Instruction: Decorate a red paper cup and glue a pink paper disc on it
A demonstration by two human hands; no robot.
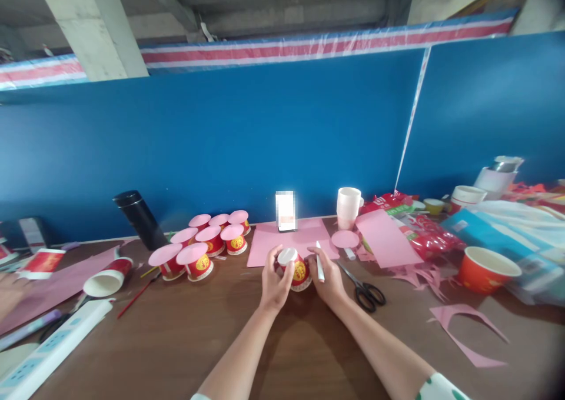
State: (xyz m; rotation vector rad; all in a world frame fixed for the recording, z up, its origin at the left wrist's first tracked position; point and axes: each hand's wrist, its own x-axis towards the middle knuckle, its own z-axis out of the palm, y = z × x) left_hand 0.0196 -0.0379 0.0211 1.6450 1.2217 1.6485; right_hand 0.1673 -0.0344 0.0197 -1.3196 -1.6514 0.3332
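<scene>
A red paper cup with a yellow emblem stands upside down in front of me, its white base on top. My left hand is closed around the cup's left side, thumb at the front. My right hand grips a slim white pen-shaped tube, held nearly upright close to the cup's right side. Whether those fingers touch the cup I cannot tell. Just beyond the right hand lies a pink paper disc. Black-handled scissors rest to the right of that hand.
Several upturned red cups topped with pink discs stand left of centre. Behind my hands is a pink sheet with a blurred-out phone-like screen. White stacked cups, a black bottle and a power strip surround the workspace.
</scene>
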